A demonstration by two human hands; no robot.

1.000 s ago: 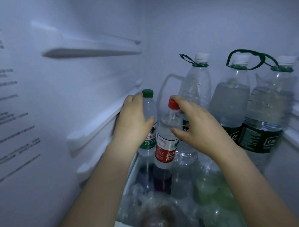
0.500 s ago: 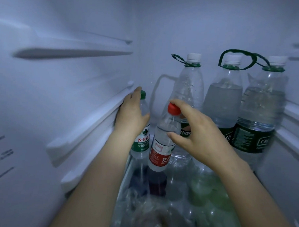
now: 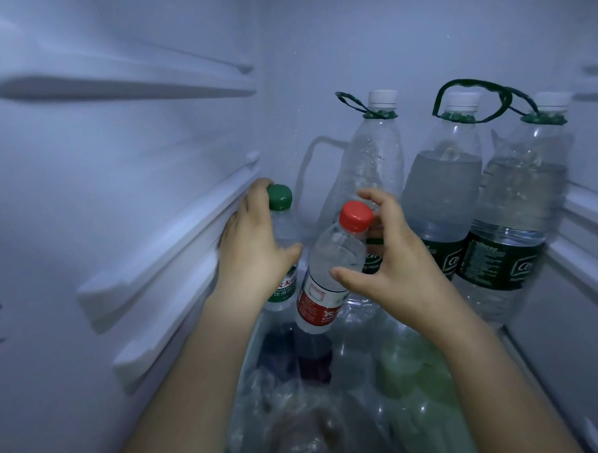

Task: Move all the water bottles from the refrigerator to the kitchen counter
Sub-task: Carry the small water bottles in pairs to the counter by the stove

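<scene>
Both of the person's forearms are bare from the near edge of the picture up to the wrists, with no sleeve, cuff or glove on either one. The left hand (image 3: 254, 249) wears no ring, watch or band on the parts that show, and the right hand (image 3: 392, 266) is just as plain. The fingers (image 3: 375, 197) are slender, the nails look short and unpainted, and the dim bluish light hides finer detail.

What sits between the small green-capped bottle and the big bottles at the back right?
In the head view, the tilted red-capped bottle, held by the right hand, lies between the green-capped bottle and the big bottles.
</scene>
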